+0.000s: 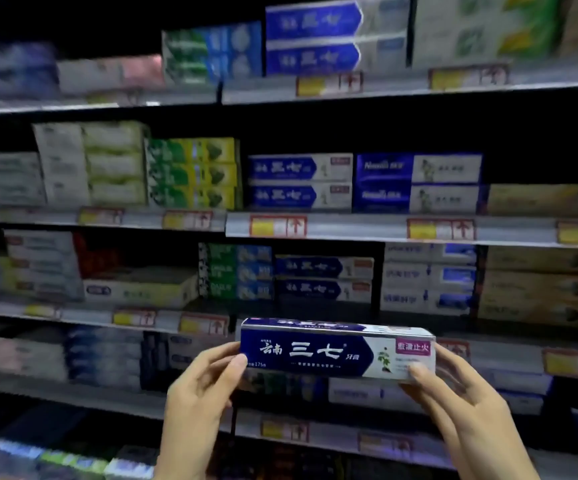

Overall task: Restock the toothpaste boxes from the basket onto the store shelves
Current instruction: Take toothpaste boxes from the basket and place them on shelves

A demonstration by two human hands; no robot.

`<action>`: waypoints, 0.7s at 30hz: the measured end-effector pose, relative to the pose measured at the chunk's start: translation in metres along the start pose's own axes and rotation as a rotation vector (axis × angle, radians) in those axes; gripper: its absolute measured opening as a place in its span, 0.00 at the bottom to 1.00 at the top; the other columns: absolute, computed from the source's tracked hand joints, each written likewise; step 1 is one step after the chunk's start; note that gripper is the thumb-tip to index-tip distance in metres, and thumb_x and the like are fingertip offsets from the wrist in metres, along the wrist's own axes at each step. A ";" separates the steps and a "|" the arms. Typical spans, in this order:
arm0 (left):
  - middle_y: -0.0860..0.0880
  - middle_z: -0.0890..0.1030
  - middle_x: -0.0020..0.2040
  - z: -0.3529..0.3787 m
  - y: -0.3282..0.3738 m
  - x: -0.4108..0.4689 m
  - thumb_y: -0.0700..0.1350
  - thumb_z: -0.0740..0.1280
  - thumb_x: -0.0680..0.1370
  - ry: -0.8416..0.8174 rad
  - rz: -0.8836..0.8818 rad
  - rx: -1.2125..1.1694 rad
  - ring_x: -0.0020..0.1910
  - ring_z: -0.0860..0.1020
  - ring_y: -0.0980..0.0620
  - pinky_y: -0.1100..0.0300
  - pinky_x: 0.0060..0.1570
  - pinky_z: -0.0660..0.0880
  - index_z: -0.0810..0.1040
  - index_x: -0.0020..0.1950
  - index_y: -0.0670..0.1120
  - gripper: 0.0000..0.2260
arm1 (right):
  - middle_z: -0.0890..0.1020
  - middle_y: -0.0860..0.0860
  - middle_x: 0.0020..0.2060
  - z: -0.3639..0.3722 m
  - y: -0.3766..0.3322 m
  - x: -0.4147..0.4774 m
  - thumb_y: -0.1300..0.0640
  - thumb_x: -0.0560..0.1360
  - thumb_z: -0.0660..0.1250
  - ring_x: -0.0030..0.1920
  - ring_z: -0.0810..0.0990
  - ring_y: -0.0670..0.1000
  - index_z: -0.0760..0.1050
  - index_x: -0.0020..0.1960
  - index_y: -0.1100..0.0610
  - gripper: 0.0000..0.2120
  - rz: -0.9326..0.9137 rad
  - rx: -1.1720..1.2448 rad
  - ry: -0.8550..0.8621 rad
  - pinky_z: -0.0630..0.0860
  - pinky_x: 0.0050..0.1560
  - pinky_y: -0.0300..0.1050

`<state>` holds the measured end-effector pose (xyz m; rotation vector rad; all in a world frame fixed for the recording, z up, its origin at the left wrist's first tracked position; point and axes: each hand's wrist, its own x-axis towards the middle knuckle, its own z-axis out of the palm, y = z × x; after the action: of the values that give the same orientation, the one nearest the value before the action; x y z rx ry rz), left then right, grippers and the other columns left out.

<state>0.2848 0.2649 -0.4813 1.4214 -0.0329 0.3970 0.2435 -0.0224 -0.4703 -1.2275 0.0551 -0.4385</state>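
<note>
I hold a dark blue and white toothpaste box [336, 349] level, lengthwise, in front of the shelves. My left hand [197, 393] grips its left end, thumb on the front face. My right hand [453, 393] grips its right end, fingers under the bottom edge. Matching blue boxes [324, 278] lie stacked two high on the shelf just above and behind it. More of the same stand one shelf higher [299, 181] and on the top shelf [315, 39]. The basket is out of view.
Several shelf levels [349, 230] carry stacked toothpaste boxes in green, white, gold and purple. Yellow-red price tags [277, 226] line the shelf edges. A dark gap [142, 251] opens on the third shelf, left of centre. The surroundings are blurred.
</note>
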 end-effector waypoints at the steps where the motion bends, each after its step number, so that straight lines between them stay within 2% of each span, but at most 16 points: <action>1: 0.55 0.88 0.47 0.002 0.015 0.009 0.46 0.73 0.78 0.003 0.022 0.000 0.46 0.85 0.55 0.56 0.43 0.76 0.85 0.54 0.54 0.06 | 0.88 0.53 0.52 0.008 -0.012 0.006 0.53 0.60 0.79 0.53 0.87 0.51 0.83 0.61 0.52 0.29 -0.047 -0.067 -0.005 0.85 0.49 0.44; 3: 0.57 0.88 0.46 0.006 0.043 0.027 0.46 0.73 0.78 -0.002 0.076 0.008 0.47 0.85 0.56 0.57 0.47 0.77 0.85 0.53 0.54 0.06 | 0.89 0.48 0.51 0.024 -0.035 0.018 0.52 0.64 0.78 0.53 0.87 0.47 0.83 0.61 0.49 0.25 -0.134 -0.164 -0.005 0.85 0.51 0.44; 6: 0.55 0.88 0.46 0.013 0.081 0.054 0.45 0.72 0.79 -0.025 0.136 0.024 0.45 0.86 0.58 0.57 0.51 0.78 0.84 0.54 0.53 0.06 | 0.87 0.48 0.53 0.048 -0.068 0.036 0.54 0.71 0.78 0.51 0.85 0.45 0.80 0.60 0.42 0.20 -0.261 -0.266 0.035 0.78 0.51 0.40; 9: 0.56 0.88 0.48 0.019 0.109 0.086 0.45 0.72 0.80 -0.018 0.208 0.075 0.48 0.85 0.58 0.56 0.54 0.80 0.85 0.57 0.54 0.07 | 0.83 0.46 0.57 0.070 -0.092 0.056 0.54 0.76 0.75 0.47 0.83 0.37 0.78 0.65 0.41 0.20 -0.376 -0.382 0.015 0.77 0.42 0.32; 11: 0.58 0.87 0.47 0.024 0.122 0.110 0.44 0.73 0.79 0.025 0.261 0.116 0.49 0.84 0.59 0.59 0.54 0.79 0.86 0.59 0.52 0.09 | 0.82 0.43 0.56 0.084 -0.105 0.071 0.51 0.77 0.74 0.47 0.82 0.35 0.77 0.69 0.43 0.21 -0.429 -0.464 0.011 0.76 0.43 0.33; 14: 0.59 0.86 0.49 0.032 0.136 0.147 0.43 0.75 0.78 0.092 0.337 0.194 0.51 0.82 0.62 0.60 0.54 0.80 0.86 0.60 0.47 0.10 | 0.83 0.41 0.53 0.103 -0.121 0.096 0.50 0.76 0.75 0.50 0.81 0.39 0.79 0.67 0.43 0.20 -0.537 -0.585 0.052 0.78 0.53 0.41; 15: 0.59 0.86 0.49 0.035 0.140 0.159 0.43 0.75 0.78 0.101 0.357 0.217 0.52 0.82 0.62 0.61 0.54 0.80 0.87 0.59 0.47 0.10 | 0.83 0.41 0.50 0.110 -0.126 0.104 0.50 0.76 0.75 0.49 0.81 0.40 0.80 0.66 0.43 0.19 -0.571 -0.616 0.069 0.77 0.53 0.42; 18: 0.58 0.86 0.47 0.044 0.147 0.192 0.44 0.76 0.77 0.142 0.380 0.298 0.50 0.83 0.60 0.63 0.46 0.79 0.88 0.56 0.46 0.08 | 0.84 0.41 0.44 0.126 -0.138 0.135 0.53 0.77 0.76 0.45 0.80 0.42 0.82 0.65 0.46 0.17 -0.626 -0.709 0.089 0.74 0.47 0.43; 21: 0.54 0.87 0.48 0.053 0.150 0.218 0.47 0.77 0.77 0.218 0.354 0.401 0.49 0.83 0.54 0.66 0.37 0.72 0.89 0.52 0.48 0.06 | 0.85 0.39 0.41 0.136 -0.142 0.168 0.54 0.76 0.76 0.44 0.82 0.43 0.86 0.58 0.49 0.11 -0.673 -0.823 0.111 0.80 0.50 0.51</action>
<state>0.4567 0.2825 -0.2737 1.7634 -0.0288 0.8884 0.3928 0.0031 -0.2606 -2.0320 -0.0991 -1.1437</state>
